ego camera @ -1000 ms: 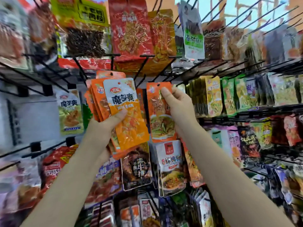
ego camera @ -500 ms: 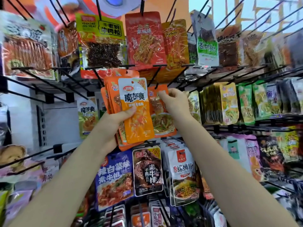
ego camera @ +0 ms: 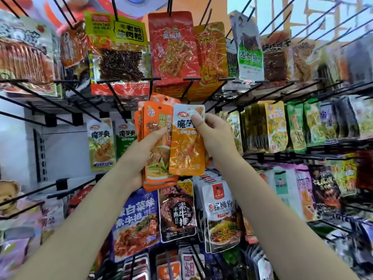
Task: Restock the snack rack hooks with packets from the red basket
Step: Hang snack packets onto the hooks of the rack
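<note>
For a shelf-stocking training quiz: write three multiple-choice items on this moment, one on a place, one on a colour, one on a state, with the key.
1. Where is the single packet with the white top, relative to the stack of orange packets?
A. To the right of it, overlapping its front
B. Far below it
C. Hidden behind it

2. What colour is the lower body of that single packet?
A. Purple
B. Orange
C. Green

3. What is the right hand doing?
A. Hanging open at the person's side
B. Resting flat on a shelf
C. Pinching the single packet near its top

Key: 1 A, it lies across the stack's right edge, in front. 2 B, the see-through lower part shows orange under the white top. 3 C, its thumb presses the packet's white top while the left hand grips the stack.
</note>
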